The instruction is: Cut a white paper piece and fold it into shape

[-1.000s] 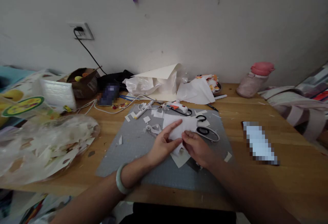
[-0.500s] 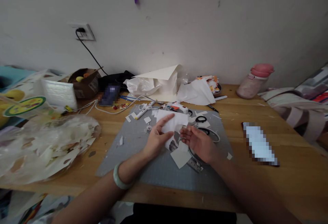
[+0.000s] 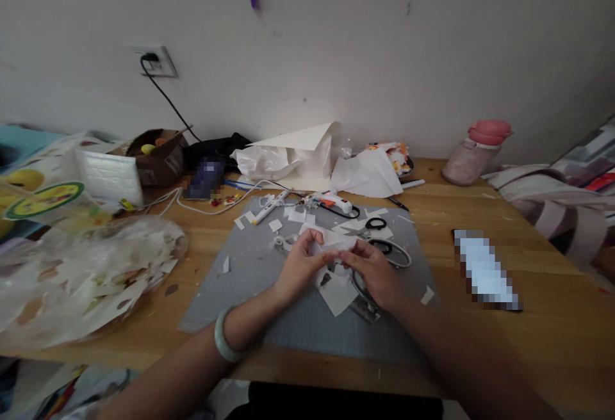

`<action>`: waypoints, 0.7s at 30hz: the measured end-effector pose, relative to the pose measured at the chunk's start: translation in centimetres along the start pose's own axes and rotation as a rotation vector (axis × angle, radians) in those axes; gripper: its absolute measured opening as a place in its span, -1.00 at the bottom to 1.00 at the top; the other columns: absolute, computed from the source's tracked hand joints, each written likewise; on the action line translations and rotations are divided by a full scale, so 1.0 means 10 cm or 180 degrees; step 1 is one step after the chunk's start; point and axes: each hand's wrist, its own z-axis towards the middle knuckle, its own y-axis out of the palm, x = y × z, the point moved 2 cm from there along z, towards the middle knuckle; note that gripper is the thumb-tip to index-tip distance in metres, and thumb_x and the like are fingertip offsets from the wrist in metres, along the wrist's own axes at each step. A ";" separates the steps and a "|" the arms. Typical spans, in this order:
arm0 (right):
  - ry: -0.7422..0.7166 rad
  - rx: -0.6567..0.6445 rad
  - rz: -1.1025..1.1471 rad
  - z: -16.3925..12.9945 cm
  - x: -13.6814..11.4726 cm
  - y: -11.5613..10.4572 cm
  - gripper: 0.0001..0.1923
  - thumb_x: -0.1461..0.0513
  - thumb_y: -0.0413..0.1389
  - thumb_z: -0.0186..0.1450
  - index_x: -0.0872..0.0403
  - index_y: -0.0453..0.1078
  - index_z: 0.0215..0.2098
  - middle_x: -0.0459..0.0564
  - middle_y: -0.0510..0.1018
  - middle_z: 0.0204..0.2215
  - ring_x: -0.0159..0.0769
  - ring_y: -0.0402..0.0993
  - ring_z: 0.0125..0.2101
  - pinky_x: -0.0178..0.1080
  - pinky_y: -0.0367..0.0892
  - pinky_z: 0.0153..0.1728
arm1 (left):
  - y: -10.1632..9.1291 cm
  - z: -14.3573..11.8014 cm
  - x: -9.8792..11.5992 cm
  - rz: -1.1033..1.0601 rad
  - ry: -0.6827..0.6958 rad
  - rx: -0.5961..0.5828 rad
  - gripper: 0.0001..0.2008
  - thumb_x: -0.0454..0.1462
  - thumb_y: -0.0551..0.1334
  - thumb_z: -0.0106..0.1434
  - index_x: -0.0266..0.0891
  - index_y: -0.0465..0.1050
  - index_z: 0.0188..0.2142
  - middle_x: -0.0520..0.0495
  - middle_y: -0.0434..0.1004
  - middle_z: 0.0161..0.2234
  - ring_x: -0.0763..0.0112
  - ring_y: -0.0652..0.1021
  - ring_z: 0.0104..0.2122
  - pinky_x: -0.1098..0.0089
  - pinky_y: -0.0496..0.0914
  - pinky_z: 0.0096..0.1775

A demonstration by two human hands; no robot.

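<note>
Both my hands meet over the grey cutting mat (image 3: pixel 250 292). My left hand (image 3: pixel 300 266), with a pale green bangle on its wrist, pinches the left side of a small piece of white paper (image 3: pixel 336 241). My right hand (image 3: pixel 372 269) pinches the same paper from the right. Under my hands lie a white paper offcut (image 3: pixel 339 295) and a dark ruler-like strip (image 3: pixel 362 308). Black-handled scissors (image 3: pixel 384 244) lie on the mat just beyond my right hand.
A glue gun (image 3: pixel 334 201), white cables and paper scraps lie at the mat's far edge. A clear plastic bag of scraps (image 3: pixel 81 276) fills the left. Folded white paper (image 3: pixel 298 151), a pink bottle (image 3: pixel 473 151) and a blurred flat object (image 3: pixel 485 269) sit on the wooden table.
My left hand lifted the white paper off the mat, then both hands came together and folded or bunched it smaller between the fingertips.
</note>
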 end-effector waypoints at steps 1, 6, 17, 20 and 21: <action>0.0054 -0.0020 -0.0047 0.00 0.03 0.01 -0.64 0.04 0.33 -0.10 0.07 0.32 -0.55 -0.21 0.38 -0.63 -0.48 0.26 -0.60 -0.36 0.19 -0.54 | 0.01 0.00 0.00 -0.0014 0.0020 -0.0024 -0.57 -0.17 0.38 -0.07 -0.18 0.09 -0.43 0.17 0.32 -0.53 0.60 0.36 -0.60 0.55 0.26 -0.53; 0.0118 -0.0108 -0.0043 -0.01 0.09 0.01 -0.60 -0.02 0.31 -0.10 0.09 0.36 -0.52 -0.18 0.40 -0.64 -0.46 0.28 -0.61 -0.34 0.19 -0.54 | -0.01 -0.01 -0.02 0.0107 0.0153 -0.0147 -0.74 -0.23 0.33 0.01 -0.21 0.23 -0.43 0.12 0.33 -0.51 0.58 0.36 -0.57 0.53 0.26 -0.52; 0.0073 -0.0082 -0.0334 -0.04 0.05 0.02 -0.61 -0.05 0.27 -0.06 0.08 0.33 -0.59 -0.17 0.35 -0.67 -0.46 0.20 -0.62 -0.34 0.13 -0.56 | -0.03 -0.01 -0.05 0.0257 -0.0002 -0.0044 -0.42 -0.39 0.24 -0.04 -0.10 0.19 0.01 -0.02 0.43 -0.20 0.41 0.50 -0.33 0.40 0.38 -0.29; -0.0064 0.0090 -0.0058 -0.04 -0.01 0.00 -0.60 -0.04 0.30 -0.11 0.06 0.34 -0.56 -0.17 0.36 -0.64 -0.45 0.22 -0.60 -0.34 0.16 -0.54 | -0.05 0.01 -0.08 -0.0015 -0.0387 0.0228 -0.40 -0.29 0.29 0.00 -0.08 0.03 -0.02 0.11 0.37 -0.39 0.51 0.44 -0.55 0.49 0.32 -0.50; -0.0132 0.0133 0.0035 -0.04 -0.04 -0.01 -0.61 -0.04 0.31 -0.11 0.06 0.35 -0.55 -0.17 0.37 -0.62 -0.45 0.22 -0.58 -0.34 0.17 -0.53 | -0.05 0.02 -0.08 -0.0029 -0.0499 0.0255 -0.46 -0.23 0.29 0.03 -0.10 0.04 -0.06 0.14 0.35 -0.45 0.53 0.42 -0.60 0.51 0.28 -0.55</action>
